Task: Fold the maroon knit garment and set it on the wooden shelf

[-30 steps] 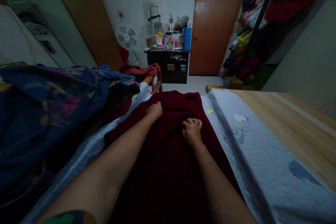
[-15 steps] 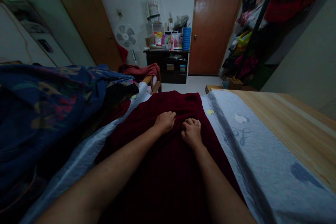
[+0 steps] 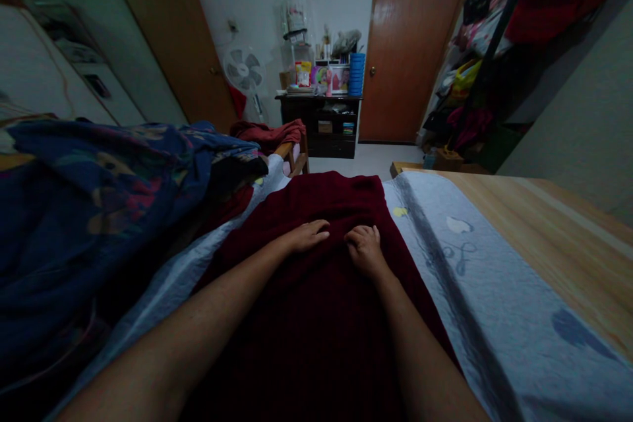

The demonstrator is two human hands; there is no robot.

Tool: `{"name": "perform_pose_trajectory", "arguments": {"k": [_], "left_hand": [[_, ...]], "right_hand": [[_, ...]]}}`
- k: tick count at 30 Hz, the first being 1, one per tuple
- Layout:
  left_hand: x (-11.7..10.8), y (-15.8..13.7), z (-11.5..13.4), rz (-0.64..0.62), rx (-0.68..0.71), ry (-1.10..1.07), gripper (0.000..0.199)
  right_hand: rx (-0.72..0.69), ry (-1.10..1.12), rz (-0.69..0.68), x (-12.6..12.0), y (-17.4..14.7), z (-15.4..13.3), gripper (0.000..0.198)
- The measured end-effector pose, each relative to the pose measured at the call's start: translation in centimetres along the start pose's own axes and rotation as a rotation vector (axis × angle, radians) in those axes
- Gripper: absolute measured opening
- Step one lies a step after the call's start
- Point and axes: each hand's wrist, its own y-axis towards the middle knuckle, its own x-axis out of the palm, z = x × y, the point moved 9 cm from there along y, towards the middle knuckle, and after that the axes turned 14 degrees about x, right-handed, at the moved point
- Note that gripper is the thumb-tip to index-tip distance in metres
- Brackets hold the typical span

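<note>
A dark red cloth [image 3: 316, 330] lies spread lengthwise over the bed in front of me, with shallow wrinkles across its upper part. My left hand [image 3: 309, 235] rests on it left of the middle, fingers stretched out and thumb a little apart. Just to the right, my right hand [image 3: 364, 249] is bent down onto the same cloth, its fingers curled against the fabric. A small gap with a fold of cloth separates the two hands. Underneath is a light grey-blue bed cover [image 3: 487, 290] with a dark stripe.
A heap of blue patterned fabric [image 3: 113, 191] rises along the left. Bare wooden board [image 3: 558, 211] borders the bed cover on the right. Beyond the bed's foot stand a dark cabinet [image 3: 319, 145], a fan [image 3: 244, 69] and a brown door [image 3: 400, 46]. Clothes [image 3: 548, 13] hang at the upper right.
My left hand's fingers have straightened out from a curled grip, and the hand lies flatter and slightly lower. My right hand stays curled on the cloth. The view has shifted slightly.
</note>
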Motion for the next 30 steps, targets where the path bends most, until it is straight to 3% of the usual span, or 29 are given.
{"name": "perform_pose_trajectory", "arguments": {"k": [3,7,11,15,18,25,30], "left_hand": [[0.2,-0.9,-1.5,-0.01,-0.004,0.078,0.05],[-1.3,-2.4,-3.1,0.056,-0.185,0.359,0.061],[-2.4,-3.6,-2.5,0.048,-0.32,0.55,0.046],[-2.3,-3.9,-1.3,0.014,-0.278,0.592,0.027],[-2.9,-3.9,-1.3,0.0,-0.239,0.581,0.024],[-8.1,-2.6,-2.0,0.063,-0.142,0.715,0.027],[-6.6,-2.4,-1.8,-0.015,-0.073,0.724,0.025]], "right_hand": [[-0.005,-0.023,-0.022,-0.1,-0.2,0.0,0.02],[-0.017,-0.127,-0.018,-0.2,-0.6,-1.0,0.019],[-0.071,-0.181,0.007,0.1,-1.2,-2.6,0.019],[-0.109,-0.194,-0.011,0.9,-1.5,-3.6,0.018],[-0.088,-0.191,-0.025,1.1,-1.3,-3.4,0.021],[-0.094,-0.124,-0.016,0.2,-1.1,-3.1,0.009],[-0.068,-0.182,-0.049,0.3,-1.3,-3.0,0.01]]}}
